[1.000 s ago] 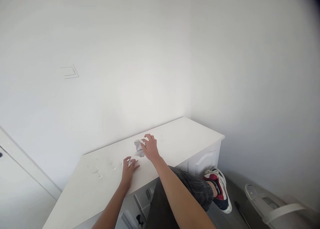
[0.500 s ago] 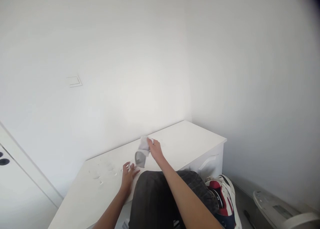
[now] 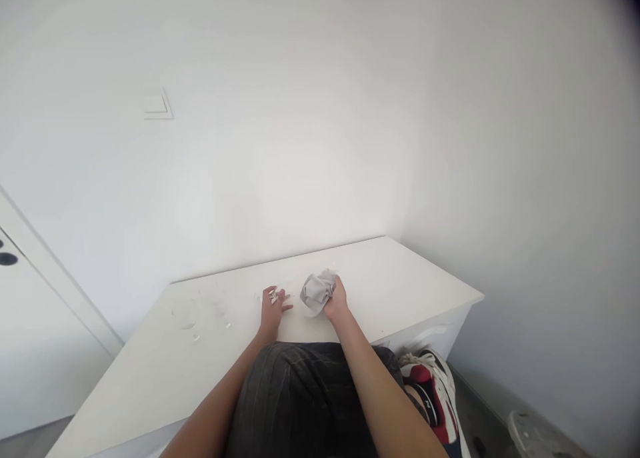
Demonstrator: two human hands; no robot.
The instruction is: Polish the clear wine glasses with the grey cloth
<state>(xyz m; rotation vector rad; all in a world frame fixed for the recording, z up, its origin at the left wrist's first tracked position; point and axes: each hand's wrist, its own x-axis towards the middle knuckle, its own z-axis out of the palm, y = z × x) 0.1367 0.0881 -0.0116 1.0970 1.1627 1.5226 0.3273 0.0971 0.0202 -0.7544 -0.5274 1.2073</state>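
My right hand [image 3: 337,299] is closed on a crumpled light grey cloth [image 3: 317,291], held over the white cabinet top. To its left, my left hand [image 3: 274,306] has its fingers bent around a small clear, shiny piece that looks like part of a glass [image 3: 273,297]; its full shape is hard to see against the white. A gap separates this hand from the cloth. Further left on the cabinet top stand see-through glasses, one with a rounded bowl [image 3: 185,317] and another faint one [image 3: 223,315] beside it.
The white cabinet top [image 3: 400,278] meets the wall behind it. A wall switch [image 3: 157,105] sits at upper left, above a white door [image 3: 40,351]. My dark-trousered knee [image 3: 300,398] and a red-and-white shoe [image 3: 430,391] are close to the front edge. A pale plastic object [image 3: 537,435] lies on the floor.
The cloth, hanging loosely before, is now bunched up in my right hand and further from my left hand. The camera view has shifted, and both hands appear further right.
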